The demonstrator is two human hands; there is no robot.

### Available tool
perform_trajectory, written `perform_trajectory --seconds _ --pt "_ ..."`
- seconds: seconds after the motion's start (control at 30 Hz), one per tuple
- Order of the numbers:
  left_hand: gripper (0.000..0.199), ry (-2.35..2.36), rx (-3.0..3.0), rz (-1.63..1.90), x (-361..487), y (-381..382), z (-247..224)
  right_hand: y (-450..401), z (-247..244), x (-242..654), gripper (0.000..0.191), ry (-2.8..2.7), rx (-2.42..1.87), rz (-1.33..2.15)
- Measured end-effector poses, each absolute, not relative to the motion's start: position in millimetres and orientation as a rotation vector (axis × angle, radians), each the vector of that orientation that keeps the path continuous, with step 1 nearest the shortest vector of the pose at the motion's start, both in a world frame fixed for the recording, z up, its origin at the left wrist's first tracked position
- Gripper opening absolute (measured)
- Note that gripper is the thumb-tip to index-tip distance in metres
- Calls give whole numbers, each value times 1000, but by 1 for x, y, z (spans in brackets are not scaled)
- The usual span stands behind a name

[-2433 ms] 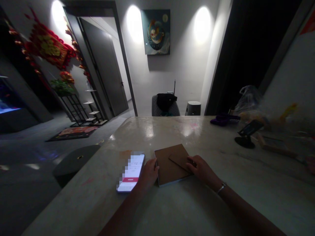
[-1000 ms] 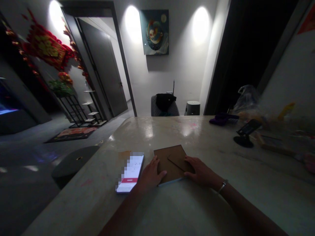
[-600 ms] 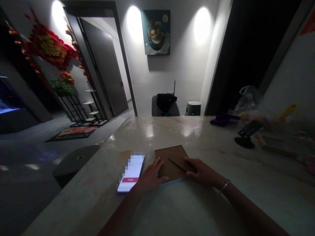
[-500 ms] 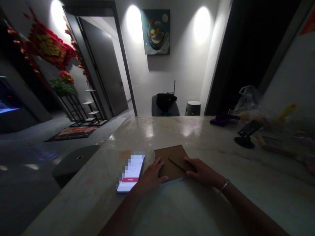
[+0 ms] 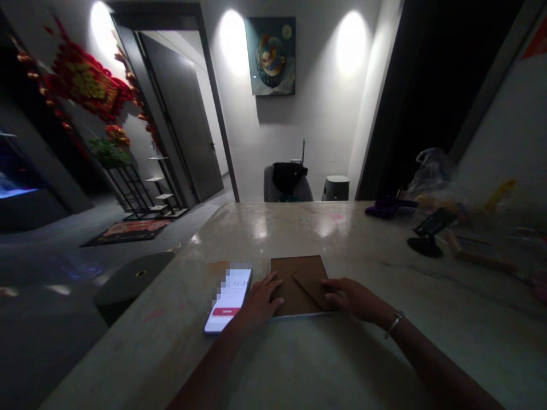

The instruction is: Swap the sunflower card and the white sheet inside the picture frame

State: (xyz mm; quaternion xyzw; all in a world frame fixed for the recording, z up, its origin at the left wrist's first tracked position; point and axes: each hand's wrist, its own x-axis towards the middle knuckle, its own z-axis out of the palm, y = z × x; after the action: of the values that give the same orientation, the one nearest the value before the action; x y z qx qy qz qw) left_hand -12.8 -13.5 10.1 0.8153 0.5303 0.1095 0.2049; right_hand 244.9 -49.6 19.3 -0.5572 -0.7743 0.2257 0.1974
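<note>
A flat brown board with a pale rim, which looks like the back of a picture frame (image 5: 294, 287), lies on the table in front of me. A diagonal line across it looks like the edge of its fold-out stand (image 5: 314, 285). My left hand (image 5: 261, 299) rests on the left edge, fingers spread and thumb apart. At the right side, my right hand (image 5: 348, 296) has its fingers bent, with thumb and forefinger at the stand's right part. Its other fingertips are hidden. Close to the left hand lies a phone (image 5: 224, 312) with a lit screen.
The pale stone table (image 5: 299, 364) carries a black phone stand (image 5: 425, 246), a purple item (image 5: 387, 208) and a wooden piece (image 5: 478, 253) at the right. A dark stool (image 5: 132, 279) stands left of the table, and a grey chair (image 5: 268, 185) beyond its far edge.
The picture frame has turned on the table, so its near edge now lies nearly level. My left hand has shifted slightly left, and my right hand's fingers have drawn in more.
</note>
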Motion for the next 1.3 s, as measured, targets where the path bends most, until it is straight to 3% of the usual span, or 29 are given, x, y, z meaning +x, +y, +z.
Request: perform_trajectory --seconds 0.37,0.53,0.8,1.03,1.3 --pt "41 1454 2273 418 -13 -13 7 -38 7 251 33 -2009 -1478 720" --pt "33 1390 2227 501 -10 -14 9 -33 -2 251 36 -1895 -1516 608" --pt "77 1445 2280 900 -5 -9 8 -34 -5 250 63 -1923 -1399 158" --pt "74 1277 2534 1065 -9 -13 12 -38 -3 252 64 -1914 -1339 -44" --pt "78 1365 2432 675 -10 -2 -10 -31 -23 249 65 -2013 -1355 103"
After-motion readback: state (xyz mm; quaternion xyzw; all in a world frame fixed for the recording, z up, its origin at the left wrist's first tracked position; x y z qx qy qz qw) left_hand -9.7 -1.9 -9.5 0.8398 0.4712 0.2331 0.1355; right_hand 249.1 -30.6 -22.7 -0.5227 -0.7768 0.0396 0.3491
